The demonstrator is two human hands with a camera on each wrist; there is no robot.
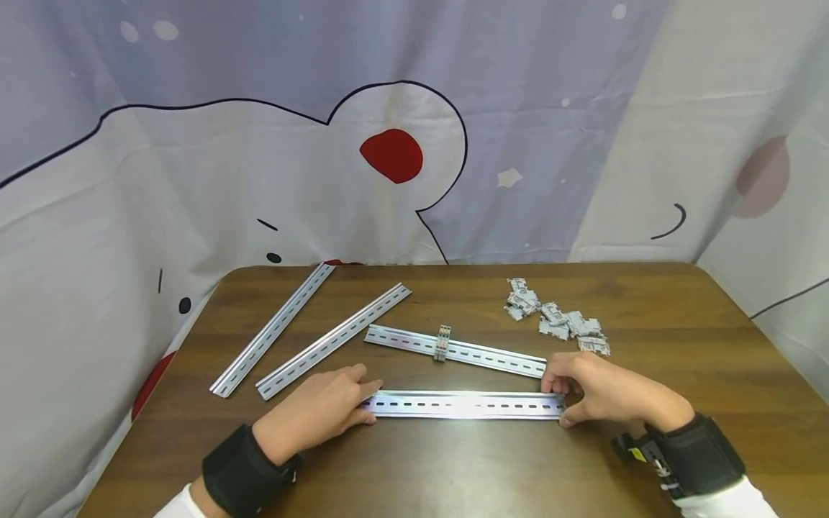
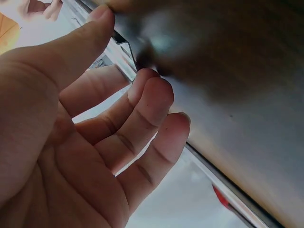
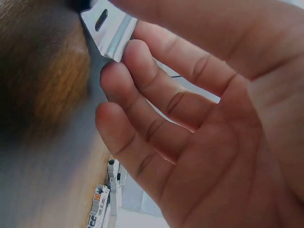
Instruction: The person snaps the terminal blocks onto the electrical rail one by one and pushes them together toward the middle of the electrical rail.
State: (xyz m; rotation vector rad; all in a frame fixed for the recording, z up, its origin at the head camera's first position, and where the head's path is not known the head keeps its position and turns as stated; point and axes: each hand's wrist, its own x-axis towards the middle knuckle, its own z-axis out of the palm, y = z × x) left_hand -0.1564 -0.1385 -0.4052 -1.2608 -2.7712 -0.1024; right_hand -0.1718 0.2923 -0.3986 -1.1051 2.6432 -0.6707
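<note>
A slotted metal DIN rail (image 1: pixel 466 405) lies level along the front of the table. My left hand (image 1: pixel 320 403) pinches its left end, thumb on the near edge and fingers at the far edge. At the opposite end my right hand (image 1: pixel 615 388) holds the rail between thumb and fingers; the right wrist view shows the rail's cut end (image 3: pixel 111 28) by the fingertips. Just behind lies a second DIN rail (image 1: pixel 492 364), slightly slanted, with a small group of terminal blocks (image 1: pixel 442 343) mounted on it. My right fingers hide part of the area near its right end.
Two more DIN rails, one at far left (image 1: pixel 272 331) and another beside it (image 1: pixel 333 342), lie diagonally on the wooden table (image 1: pixel 453 475). Loose grey terminal blocks (image 1: pixel 573 324) are scattered at the back right. A printed curtain (image 1: pixel 259 180) hangs behind the table.
</note>
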